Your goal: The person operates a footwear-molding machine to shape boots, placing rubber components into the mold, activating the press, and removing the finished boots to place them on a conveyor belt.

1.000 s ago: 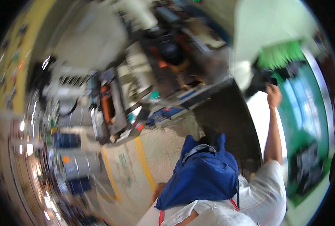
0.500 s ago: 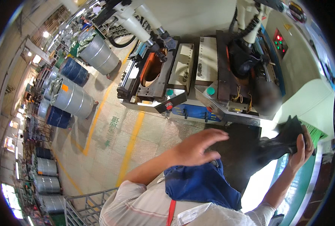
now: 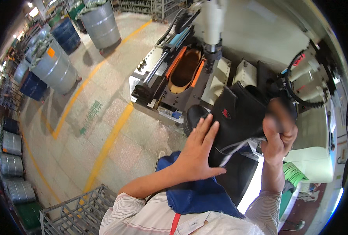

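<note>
A black boot (image 3: 240, 113) with a small red emblem is held tilted in front of me, its toe pointing left. My right hand (image 3: 276, 141) is closed on its shaft at the right; a blur covers part of those fingers. My left hand (image 3: 197, 153) lies against the boot's lower left part, fingers stretched and thumb spread apart. Behind the boot stands a machine with a mold (image 3: 183, 72), its orange-edged, sole-shaped cavity facing up. A white vertical arm (image 3: 212, 25) comes down beside that cavity. The boot hides part of the machine's right station.
Silver and blue drums (image 3: 52, 70) stand on wheels at the left, beyond yellow floor lines (image 3: 107, 156). A grey metal rack (image 3: 78, 213) is close at my lower left. At the right are the machine's pale housing (image 3: 311, 160) and green strips (image 3: 293, 172).
The boot has come up and left from my right side, in my right hand. My left hand now touches it. The view has turned right, and the white arm beside the mold stands more upright.
</note>
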The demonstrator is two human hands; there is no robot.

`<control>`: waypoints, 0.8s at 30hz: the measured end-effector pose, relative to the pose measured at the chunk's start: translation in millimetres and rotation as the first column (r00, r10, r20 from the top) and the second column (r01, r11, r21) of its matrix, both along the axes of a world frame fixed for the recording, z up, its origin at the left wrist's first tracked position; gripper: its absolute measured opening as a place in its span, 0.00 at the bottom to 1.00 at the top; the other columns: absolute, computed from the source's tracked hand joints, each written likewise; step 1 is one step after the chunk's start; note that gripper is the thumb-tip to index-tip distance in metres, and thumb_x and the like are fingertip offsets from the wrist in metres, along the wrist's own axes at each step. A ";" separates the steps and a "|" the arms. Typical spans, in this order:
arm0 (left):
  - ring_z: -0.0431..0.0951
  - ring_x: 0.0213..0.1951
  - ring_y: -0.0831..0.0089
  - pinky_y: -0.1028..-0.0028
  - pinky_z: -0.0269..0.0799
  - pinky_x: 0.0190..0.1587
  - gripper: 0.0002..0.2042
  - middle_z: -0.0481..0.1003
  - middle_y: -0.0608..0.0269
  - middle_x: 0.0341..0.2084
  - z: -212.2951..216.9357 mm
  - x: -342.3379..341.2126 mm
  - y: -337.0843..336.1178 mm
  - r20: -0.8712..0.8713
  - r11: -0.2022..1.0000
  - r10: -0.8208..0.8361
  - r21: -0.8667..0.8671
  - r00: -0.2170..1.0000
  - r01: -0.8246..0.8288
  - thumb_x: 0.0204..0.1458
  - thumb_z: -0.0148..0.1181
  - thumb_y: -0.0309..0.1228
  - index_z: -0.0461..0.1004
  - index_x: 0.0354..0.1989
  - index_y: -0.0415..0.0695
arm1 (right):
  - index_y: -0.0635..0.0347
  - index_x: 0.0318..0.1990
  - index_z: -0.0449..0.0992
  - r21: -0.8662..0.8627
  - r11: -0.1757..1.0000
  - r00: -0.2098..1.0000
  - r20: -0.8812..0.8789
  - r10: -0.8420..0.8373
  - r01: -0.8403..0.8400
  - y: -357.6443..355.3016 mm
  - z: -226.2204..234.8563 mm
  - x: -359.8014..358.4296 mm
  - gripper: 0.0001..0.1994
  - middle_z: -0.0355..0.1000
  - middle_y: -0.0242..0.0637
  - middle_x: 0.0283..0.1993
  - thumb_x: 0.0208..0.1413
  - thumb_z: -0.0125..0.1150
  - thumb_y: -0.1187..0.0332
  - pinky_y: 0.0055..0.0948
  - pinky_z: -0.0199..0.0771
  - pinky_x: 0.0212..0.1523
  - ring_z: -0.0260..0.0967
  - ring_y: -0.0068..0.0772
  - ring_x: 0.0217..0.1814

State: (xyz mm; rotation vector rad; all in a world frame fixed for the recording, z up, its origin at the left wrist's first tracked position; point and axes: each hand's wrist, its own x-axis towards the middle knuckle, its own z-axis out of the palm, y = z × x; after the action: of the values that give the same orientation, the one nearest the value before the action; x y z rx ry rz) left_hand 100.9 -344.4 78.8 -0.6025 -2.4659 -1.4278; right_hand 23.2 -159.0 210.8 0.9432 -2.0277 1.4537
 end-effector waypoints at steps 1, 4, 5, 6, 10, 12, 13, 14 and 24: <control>0.47 0.76 0.37 0.50 0.48 0.76 0.65 0.44 0.38 0.77 -7.2 -11.3 -11.6 0.025 0.997 0.071 -0.016 0.997 -0.071 0.33 0.83 0.41 0.42 0.77 0.36 | 0.65 0.25 0.65 0.035 0.999 0.999 0.024 0.025 -0.026 -22.7 -4.7 -12.7 0.14 0.58 0.30 0.25 0.60 0.63 0.73 0.29 0.50 0.31 0.52 0.25 0.30; 0.47 0.76 0.35 0.42 0.49 0.73 0.64 0.44 0.40 0.77 -20.6 -57.6 -57.6 0.078 0.995 0.067 0.065 0.995 -0.072 0.34 0.81 0.38 0.41 0.79 0.40 | 0.65 0.26 0.65 0.122 0.989 0.967 0.228 -0.111 0.085 -75.9 -12.2 -46.8 0.14 0.57 0.29 0.25 0.62 0.63 0.75 0.25 0.51 0.30 0.52 0.20 0.30; 0.47 0.76 0.37 0.42 0.50 0.73 0.63 0.45 0.40 0.77 -28.1 -75.9 -71.7 0.062 0.994 0.062 0.081 0.996 -0.067 0.34 0.80 0.36 0.41 0.78 0.40 | 0.65 0.26 0.65 0.218 0.968 0.960 0.219 -0.173 0.125 -95.0 -10.7 -60.4 0.15 0.57 0.27 0.25 0.63 0.63 0.73 0.24 0.52 0.30 0.52 0.18 0.29; 0.48 0.76 0.38 0.42 0.50 0.74 0.62 0.45 0.40 0.77 -34.8 -97.2 -84.1 0.056 0.994 0.042 0.100 0.998 -0.048 0.35 0.80 0.35 0.41 0.78 0.40 | 0.67 0.26 0.66 0.199 0.975 0.967 0.212 -0.140 0.097 -108.9 -16.5 -77.0 0.16 0.58 0.27 0.26 0.63 0.65 0.71 0.25 0.54 0.31 0.53 0.20 0.30; 0.56 0.74 0.43 0.62 0.53 0.76 0.59 0.54 0.35 0.73 -51.0 -198.6 -123.0 -0.016 0.991 0.060 0.120 0.998 -0.058 0.36 0.79 0.28 0.44 0.76 0.34 | 0.69 0.27 0.69 0.312 0.933 0.978 0.050 -0.205 0.180 -159.7 -36.9 -152.9 0.16 0.63 0.38 0.26 0.62 0.67 0.68 0.30 0.61 0.33 0.56 0.28 0.29; 0.59 0.73 0.44 0.63 0.56 0.75 0.57 0.56 0.35 0.72 -59.3 -255.3 -132.2 -0.047 0.991 0.049 0.128 0.998 -0.042 0.37 0.79 0.30 0.45 0.76 0.33 | 0.69 0.29 0.70 0.386 0.851 0.933 -0.086 -0.349 0.354 -174.2 -45.9 -191.6 0.15 0.67 0.43 0.27 0.61 0.67 0.67 0.34 0.63 0.34 0.59 0.43 0.28; 0.57 0.73 0.43 0.62 0.56 0.74 0.57 0.56 0.34 0.71 -72.6 -283.5 -142.8 -0.006 0.997 0.040 0.059 0.999 -0.039 0.37 0.79 0.30 0.46 0.75 0.31 | 0.67 0.29 0.75 0.427 0.818 0.923 -0.180 -0.341 0.386 -180.9 -55.0 -212.9 0.14 0.71 0.44 0.29 0.60 0.68 0.65 0.39 0.68 0.36 0.64 0.54 0.32; 0.55 0.74 0.42 0.61 0.57 0.74 0.56 0.57 0.33 0.71 -82.5 -307.5 -149.4 0.033 1.000 0.025 -0.002 0.999 -0.025 0.36 0.79 0.30 0.47 0.74 0.28 | 0.66 0.29 0.76 0.484 0.779 0.917 -0.222 -0.330 0.398 -182.1 -69.7 -226.5 0.14 0.72 0.44 0.29 0.60 0.68 0.64 0.41 0.69 0.37 0.67 0.53 0.34; 0.79 0.59 0.57 0.64 0.71 0.63 0.27 0.76 0.45 0.59 -57.4 -349.2 -188.7 0.308 0.986 0.154 0.019 0.939 -0.167 0.59 0.63 0.37 0.68 0.65 0.35 | 0.60 0.41 0.80 0.681 0.668 0.938 -0.085 -0.337 0.301 -171.0 -190.5 -223.8 0.08 0.73 0.45 0.41 0.57 0.65 0.68 0.48 0.73 0.48 0.72 0.53 0.48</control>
State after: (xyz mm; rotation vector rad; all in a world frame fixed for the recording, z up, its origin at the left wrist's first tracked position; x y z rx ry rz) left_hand -248.3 -533.2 21.4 -0.1723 -2.6309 -1.6085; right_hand -200.6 -330.0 20.3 0.7371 -2.6684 0.5101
